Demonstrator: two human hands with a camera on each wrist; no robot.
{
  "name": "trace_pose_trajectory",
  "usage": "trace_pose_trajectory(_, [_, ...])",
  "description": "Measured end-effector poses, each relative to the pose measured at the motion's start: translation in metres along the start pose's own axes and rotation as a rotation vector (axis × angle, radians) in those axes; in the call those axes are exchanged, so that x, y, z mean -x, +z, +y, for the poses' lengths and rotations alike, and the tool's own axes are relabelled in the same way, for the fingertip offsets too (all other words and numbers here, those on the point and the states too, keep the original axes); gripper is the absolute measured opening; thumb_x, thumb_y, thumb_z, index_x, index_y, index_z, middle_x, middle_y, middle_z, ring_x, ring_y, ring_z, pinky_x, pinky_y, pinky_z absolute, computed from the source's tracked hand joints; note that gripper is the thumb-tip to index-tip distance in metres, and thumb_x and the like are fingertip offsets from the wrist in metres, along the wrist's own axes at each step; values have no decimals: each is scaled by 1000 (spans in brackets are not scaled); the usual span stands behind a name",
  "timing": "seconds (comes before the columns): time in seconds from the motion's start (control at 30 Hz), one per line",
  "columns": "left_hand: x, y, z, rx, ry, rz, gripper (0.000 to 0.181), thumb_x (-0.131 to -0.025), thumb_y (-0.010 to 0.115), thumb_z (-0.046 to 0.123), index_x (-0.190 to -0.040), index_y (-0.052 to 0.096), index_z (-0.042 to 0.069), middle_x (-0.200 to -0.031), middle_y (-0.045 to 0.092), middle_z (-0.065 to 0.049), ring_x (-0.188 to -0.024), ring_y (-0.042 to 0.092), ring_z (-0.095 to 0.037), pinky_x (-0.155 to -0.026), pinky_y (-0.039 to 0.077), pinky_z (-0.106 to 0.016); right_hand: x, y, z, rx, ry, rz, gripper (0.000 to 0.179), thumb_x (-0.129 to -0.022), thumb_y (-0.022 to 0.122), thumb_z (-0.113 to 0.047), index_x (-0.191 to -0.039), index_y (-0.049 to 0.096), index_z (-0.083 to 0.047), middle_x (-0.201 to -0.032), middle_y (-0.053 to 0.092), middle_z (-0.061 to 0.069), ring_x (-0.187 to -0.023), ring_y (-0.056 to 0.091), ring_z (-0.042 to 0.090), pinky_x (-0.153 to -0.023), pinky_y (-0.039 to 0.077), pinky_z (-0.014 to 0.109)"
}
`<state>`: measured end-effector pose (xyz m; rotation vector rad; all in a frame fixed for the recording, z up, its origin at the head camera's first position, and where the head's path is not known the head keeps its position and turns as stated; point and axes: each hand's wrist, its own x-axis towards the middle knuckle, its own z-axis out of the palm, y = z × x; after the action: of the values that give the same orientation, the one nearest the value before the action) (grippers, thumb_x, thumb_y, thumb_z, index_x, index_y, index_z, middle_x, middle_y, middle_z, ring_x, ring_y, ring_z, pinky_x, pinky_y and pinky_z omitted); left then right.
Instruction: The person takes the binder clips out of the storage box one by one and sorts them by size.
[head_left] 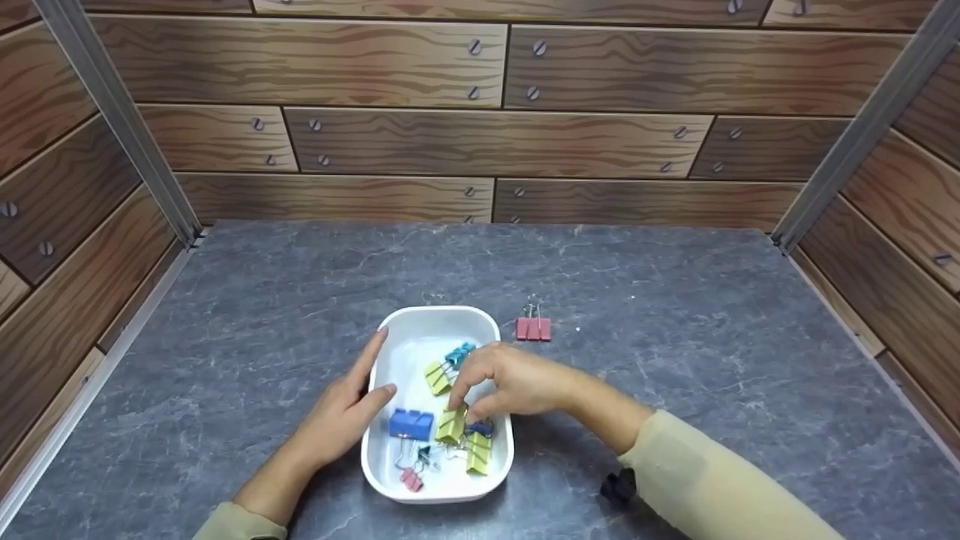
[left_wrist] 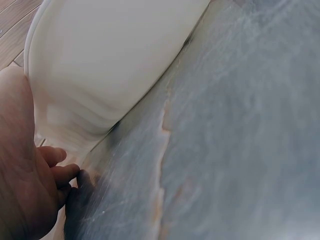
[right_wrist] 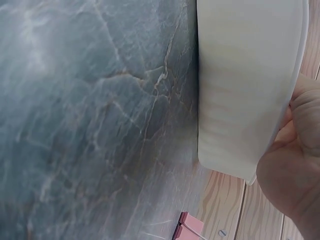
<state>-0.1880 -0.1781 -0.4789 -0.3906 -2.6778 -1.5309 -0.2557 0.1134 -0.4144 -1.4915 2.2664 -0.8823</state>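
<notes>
A white tray (head_left: pixel 437 491) holds several binder clips. My left hand (head_left: pixel 339 416) grips its left wall, thumb over the rim and the other fingers along the outside; the left wrist view shows this hand (left_wrist: pixel 25 160) against the wall. From the right, my right hand (head_left: pixel 517 381) reaches over the rim, index finger and thumb pinching a yellow binder clip (head_left: pixel 449 427). Around it lie a blue clip (head_left: pixel 410 424), two more yellow clips (head_left: pixel 478 454), a teal clip (head_left: pixel 459 354) and a small pink clip (head_left: pixel 412 479). In the right wrist view, the tray wall hides the right fingertips.
A larger pink binder clip (head_left: pixel 533 328) lies on the dark marbled table (head_left: pixel 660 300), beyond the tray's right side. Wood-patterned walls (head_left: pixel 397 142) and metal posts (head_left: pixel 124 127) border the table. A small black object (head_left: pixel 619 486) is beneath the right sleeve.
</notes>
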Motion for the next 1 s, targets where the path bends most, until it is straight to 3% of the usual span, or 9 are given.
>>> trace_pose_trajectory(0.4, [2, -1, 0, -6, 9, 13, 77, -106, 63, 28, -171, 23, 36, -165, 43, -11, -143, 50, -32, -116, 40, -54, 0, 3, 0, 38, -65, 28, 12, -86, 87, -15, -98, 85, -17, -97, 77, -9, -101, 65, 5, -99, 49, 30])
trace_pose_trajectory(0.6, [1, -1, 1, 9, 5, -1, 76, -107, 61, 28, -171, 22, 37, -166, 41, -10, -145, 47, -30, -116, 40, -53, 1, 5, -1, 60, -49, 43, 10, -88, 86, -20, -98, 85, -19, -98, 76, -12, -105, 64, 5, -104, 44, 34])
trace_pose_trajectory(1.0, [2, 1, 4, 3, 19, 8, 75, -107, 61, 29, -171, 23, 33, -165, 43, -14, -144, 49, -34, -116, 39, -56, 1, 8, 4, -36, -57, 83, 6, -90, 85, -18, -96, 84, -17, -99, 76, -8, -104, 66, 9, -103, 48, 33])
